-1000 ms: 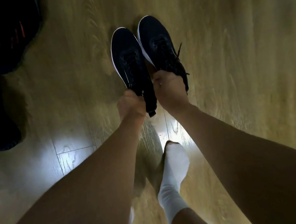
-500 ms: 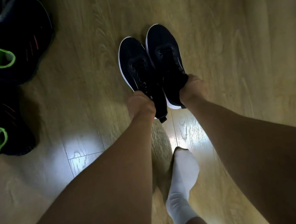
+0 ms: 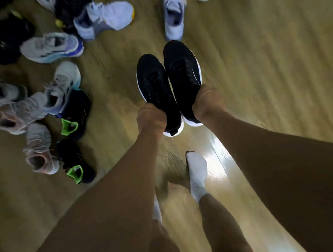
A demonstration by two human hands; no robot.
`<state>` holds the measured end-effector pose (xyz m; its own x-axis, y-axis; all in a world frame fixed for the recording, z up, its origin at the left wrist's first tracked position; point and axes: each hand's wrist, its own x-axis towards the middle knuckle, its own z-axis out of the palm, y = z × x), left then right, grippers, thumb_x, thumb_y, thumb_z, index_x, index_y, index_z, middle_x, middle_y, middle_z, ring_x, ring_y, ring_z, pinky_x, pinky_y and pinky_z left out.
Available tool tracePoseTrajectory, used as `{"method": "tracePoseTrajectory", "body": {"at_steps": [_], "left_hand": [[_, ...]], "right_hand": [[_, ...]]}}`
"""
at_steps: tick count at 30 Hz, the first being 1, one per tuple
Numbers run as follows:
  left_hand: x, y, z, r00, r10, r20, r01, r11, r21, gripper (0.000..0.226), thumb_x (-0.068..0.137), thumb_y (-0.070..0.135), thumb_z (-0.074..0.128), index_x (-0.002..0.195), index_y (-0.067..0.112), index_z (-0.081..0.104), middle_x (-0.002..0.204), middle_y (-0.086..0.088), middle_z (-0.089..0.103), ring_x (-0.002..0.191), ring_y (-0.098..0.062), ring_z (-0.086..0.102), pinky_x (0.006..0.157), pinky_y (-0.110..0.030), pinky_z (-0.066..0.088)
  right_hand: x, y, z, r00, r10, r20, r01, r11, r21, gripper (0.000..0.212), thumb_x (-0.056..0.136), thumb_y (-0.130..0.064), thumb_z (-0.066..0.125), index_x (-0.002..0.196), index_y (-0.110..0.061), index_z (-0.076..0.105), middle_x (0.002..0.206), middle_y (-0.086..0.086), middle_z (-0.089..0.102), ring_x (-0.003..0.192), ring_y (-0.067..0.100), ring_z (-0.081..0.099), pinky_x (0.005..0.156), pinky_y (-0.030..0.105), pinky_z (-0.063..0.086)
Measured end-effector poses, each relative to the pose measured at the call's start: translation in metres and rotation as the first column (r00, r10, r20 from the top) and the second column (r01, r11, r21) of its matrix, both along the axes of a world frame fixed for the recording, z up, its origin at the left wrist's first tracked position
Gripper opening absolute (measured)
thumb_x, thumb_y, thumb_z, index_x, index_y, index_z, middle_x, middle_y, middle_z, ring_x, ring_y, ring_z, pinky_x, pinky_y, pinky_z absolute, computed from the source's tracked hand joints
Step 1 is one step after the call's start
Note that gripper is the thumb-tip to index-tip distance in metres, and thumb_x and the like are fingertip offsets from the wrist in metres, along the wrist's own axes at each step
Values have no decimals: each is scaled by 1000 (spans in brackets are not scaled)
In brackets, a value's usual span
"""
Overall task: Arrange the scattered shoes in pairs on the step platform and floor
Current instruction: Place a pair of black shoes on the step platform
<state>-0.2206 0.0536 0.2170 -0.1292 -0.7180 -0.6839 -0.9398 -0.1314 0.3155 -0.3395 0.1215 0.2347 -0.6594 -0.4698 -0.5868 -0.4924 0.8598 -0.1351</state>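
Black shoes (image 3: 153,80), seemingly in both hands (image 3: 150,117)

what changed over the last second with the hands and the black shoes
The right hand slid from the top of the right black shoe back to its heel, and that shoe swung in parallel beside the left black shoe. The camera lifted, so more scattered shoes show at left. Unchanged: the left hand grips its shoe's heel; the green-lined shoes lie on the floor.
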Motion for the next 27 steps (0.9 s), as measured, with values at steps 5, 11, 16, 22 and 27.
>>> {"method": "tracePoseTrajectory", "body": {"at_steps": [5,11,16,22,27], "left_hand": [[-21,12,161,974,-198,-106,188,977,-96,29,88,19,47,109,4,61,112,-19,62,101,-37,59,71,-31,39],[-41,73,315,811,-568,-140,521,810,-269,14,89,18,49,81,8,53,96,-19,63,79,-33,55,61,-32,37],[-54,152,401,609,-779,-150,699,616,-363,12,90,17,47,83,9,53,91,-16,59,79,-34,53,62,-33,38],[-100,264,449,375,-910,-177,802,414,-431,18,90,14,44,73,8,46,71,-8,48,64,-28,50,56,-32,40],[-140,364,470,252,-945,-207,859,317,-403,14,87,9,43,76,5,50,75,-17,61,68,-34,62,61,-38,53]], "right_hand": [[-14,39,175,991,-126,-54,121,989,-89,32,88,-11,48,118,-1,50,114,19,60,104,36,59,72,32,41],[-2,139,337,920,-375,-114,357,922,-151,17,84,-7,49,99,-4,55,86,12,58,70,27,51,59,30,40],[14,235,416,807,-577,-127,546,811,-213,22,81,-5,48,99,-1,58,91,17,62,83,36,60,63,33,45],[7,359,459,644,-727,-239,678,686,-263,13,82,-11,51,92,-5,55,95,18,64,81,36,56,63,34,41],[-14,462,473,534,-812,-235,758,583,-293,11,80,-12,53,75,-5,45,91,17,62,78,36,55,64,34,41]]}}
